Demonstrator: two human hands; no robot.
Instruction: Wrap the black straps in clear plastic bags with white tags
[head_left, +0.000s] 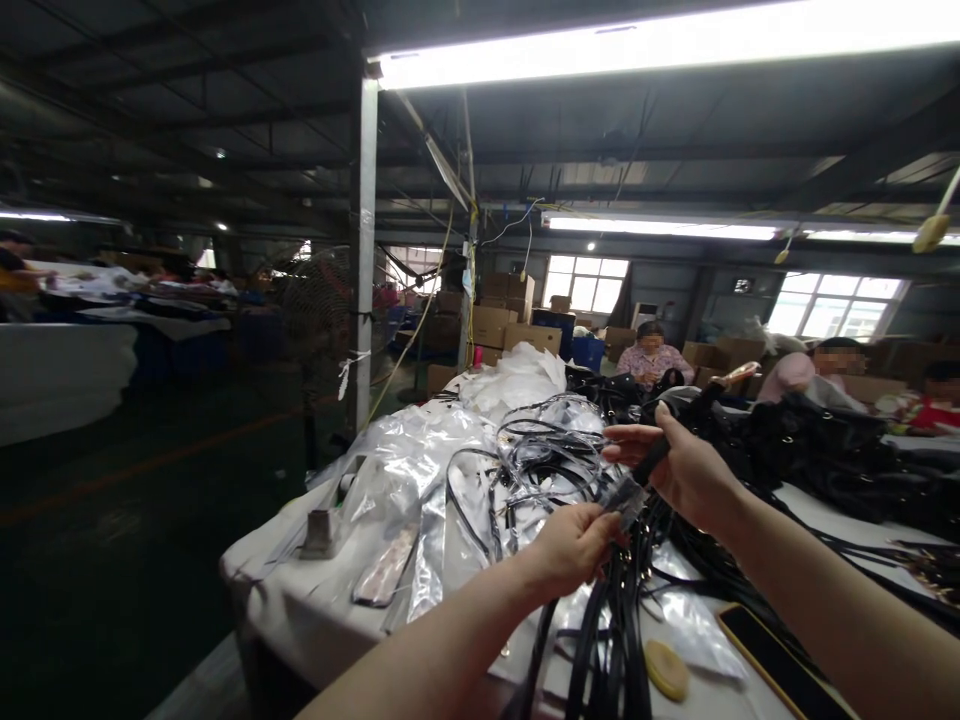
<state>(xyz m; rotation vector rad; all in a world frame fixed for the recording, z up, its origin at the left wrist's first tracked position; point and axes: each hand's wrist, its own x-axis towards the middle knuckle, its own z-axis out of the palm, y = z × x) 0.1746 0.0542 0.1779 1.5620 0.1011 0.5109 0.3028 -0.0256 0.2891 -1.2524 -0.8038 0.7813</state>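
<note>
My left hand [574,548] is closed in a pinch on the metal end piece [625,497] of a black strap [654,458]. My right hand [679,462] grips the same strap a little higher, fingers wrapped round it. Both hands hover above a white table [300,600]. Under them lies a bundle of black straps [607,640] running toward me. Further out, more black straps in clear plastic bags [540,460] lie in loops.
A phone [772,665] and a round yellow disc [666,668] lie near me on the right. Black bags [832,450] pile up at the right. Two people sit behind the table's far end. A metal post [365,260] stands left of it, beside dark open floor.
</note>
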